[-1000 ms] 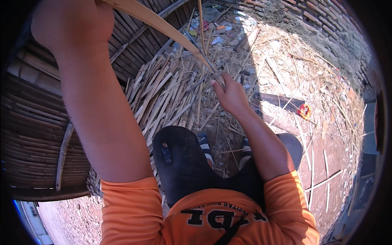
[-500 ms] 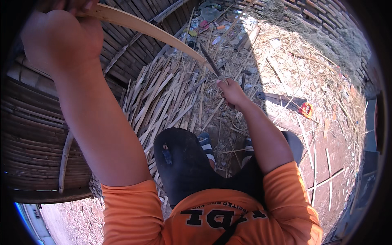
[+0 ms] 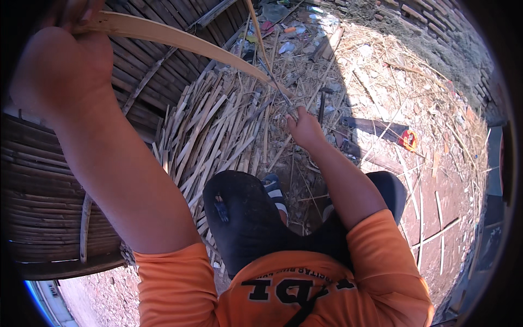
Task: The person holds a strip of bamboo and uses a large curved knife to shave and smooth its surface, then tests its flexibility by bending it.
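My left hand point(image 3: 68, 65), raised at the upper left, is closed round one end of a long pale bamboo strip point(image 3: 180, 38). The strip bows down to the right and its far end lies by the knife. In my right hand point(image 3: 305, 128), closed round its handle, is a knife point(image 3: 278, 84); the dark blade slants up and left against the strip. A thin sliver point(image 3: 259, 32) rises from near the blade toward the top edge. Whether it is still joined to the strip I cannot tell. The knife's handle is mostly hidden by my fingers.
Split bamboo strips point(image 3: 212, 122) lie piled left of my feet. A handsaw point(image 3: 376, 128) with an orange-red handle and a hammer-like tool point(image 3: 322, 103) lie on the littered ground. A bamboo-slat wall point(image 3: 54, 191) stands left, a brick wall point(image 3: 436, 27) at the far right.
My left hand has moved left and slightly down with the bamboo strip. The knife blade has turned thinner to view, and the sliver now stands up near it.
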Tool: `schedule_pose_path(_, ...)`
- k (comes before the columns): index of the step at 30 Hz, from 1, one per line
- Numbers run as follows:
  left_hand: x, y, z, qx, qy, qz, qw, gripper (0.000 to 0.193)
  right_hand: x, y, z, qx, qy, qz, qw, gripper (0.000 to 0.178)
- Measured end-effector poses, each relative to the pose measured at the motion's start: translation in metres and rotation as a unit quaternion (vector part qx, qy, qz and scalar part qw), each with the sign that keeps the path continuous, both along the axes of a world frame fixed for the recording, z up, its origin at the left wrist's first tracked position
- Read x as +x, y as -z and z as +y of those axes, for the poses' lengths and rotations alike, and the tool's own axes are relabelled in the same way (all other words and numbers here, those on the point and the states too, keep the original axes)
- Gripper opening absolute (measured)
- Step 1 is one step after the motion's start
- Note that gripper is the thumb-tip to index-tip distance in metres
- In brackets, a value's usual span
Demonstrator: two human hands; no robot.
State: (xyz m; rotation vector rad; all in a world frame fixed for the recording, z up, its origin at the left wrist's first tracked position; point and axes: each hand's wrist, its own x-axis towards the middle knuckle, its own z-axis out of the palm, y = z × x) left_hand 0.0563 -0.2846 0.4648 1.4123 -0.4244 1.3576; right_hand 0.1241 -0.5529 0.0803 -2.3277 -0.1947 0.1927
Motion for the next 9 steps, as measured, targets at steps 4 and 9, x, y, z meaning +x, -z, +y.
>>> schedule_pose_path(4,-0.002,0.002,0.037,0.129,0.328,0.009,0.936,0.039,0.026,0.039,-0.004,-0.03,0.007,-0.004,1.0,0.056)
schedule_pose_path(9,-0.003,0.001,0.021,0.132,0.242,0.018,0.961,0.027,0.037,0.014,0.002,0.162,0.031,0.248,0.955,0.077)
